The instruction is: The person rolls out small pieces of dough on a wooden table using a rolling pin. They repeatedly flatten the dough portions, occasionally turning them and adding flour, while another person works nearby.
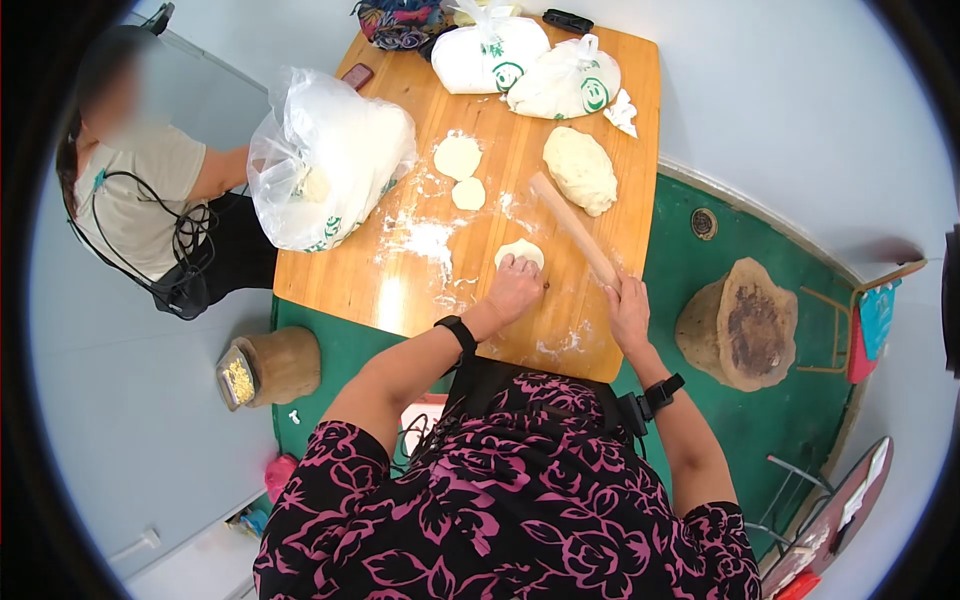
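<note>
My left hand (516, 288) has its fingers curled on the near edge of a small dough round (519, 250) that lies flat on the wooden table. In my right hand (627, 308) is the near end of a wooden rolling pin (575, 229), closed in the fingers. The pin slants away to the upper left, apart from the dough round. Its far end comes close to a large lump of dough (581, 170). Two flat dough rounds, a larger one (458, 158) and a smaller one (468, 194), lie further up the table.
White flour (425, 238) is scattered over the wooden table (340, 290). A big plastic bag (345, 160) stands at the left edge, by a seated person (150, 190). Two tied bags (490, 55) (570, 85) sit at the back. A wooden stump (740, 325) stands right of the table.
</note>
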Motion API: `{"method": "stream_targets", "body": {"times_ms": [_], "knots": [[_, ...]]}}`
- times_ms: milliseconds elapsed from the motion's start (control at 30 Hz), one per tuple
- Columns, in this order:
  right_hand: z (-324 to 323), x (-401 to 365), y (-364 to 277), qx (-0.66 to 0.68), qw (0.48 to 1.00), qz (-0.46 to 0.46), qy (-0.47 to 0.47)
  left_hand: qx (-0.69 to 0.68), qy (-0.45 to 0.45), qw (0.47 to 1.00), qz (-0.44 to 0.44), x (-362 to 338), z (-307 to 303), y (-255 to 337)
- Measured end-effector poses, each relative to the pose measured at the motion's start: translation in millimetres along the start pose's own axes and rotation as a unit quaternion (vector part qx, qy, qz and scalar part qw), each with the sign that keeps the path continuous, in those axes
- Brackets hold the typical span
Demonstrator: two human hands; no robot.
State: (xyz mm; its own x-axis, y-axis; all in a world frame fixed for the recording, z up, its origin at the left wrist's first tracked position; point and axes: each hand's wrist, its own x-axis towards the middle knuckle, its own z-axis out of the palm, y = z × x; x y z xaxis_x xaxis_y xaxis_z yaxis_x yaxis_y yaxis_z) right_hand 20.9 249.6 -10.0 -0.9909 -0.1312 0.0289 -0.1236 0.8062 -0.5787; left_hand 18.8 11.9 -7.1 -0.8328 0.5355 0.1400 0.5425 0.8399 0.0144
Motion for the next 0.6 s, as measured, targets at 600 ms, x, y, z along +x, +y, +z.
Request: {"method": "stream_targets", "body": {"times_ms": [600], "knots": [[6,5,-12,-0.036,0.989,-0.140,-0.032,-0.072,0.025,0.997,0.010,-52,-19,14]]}}
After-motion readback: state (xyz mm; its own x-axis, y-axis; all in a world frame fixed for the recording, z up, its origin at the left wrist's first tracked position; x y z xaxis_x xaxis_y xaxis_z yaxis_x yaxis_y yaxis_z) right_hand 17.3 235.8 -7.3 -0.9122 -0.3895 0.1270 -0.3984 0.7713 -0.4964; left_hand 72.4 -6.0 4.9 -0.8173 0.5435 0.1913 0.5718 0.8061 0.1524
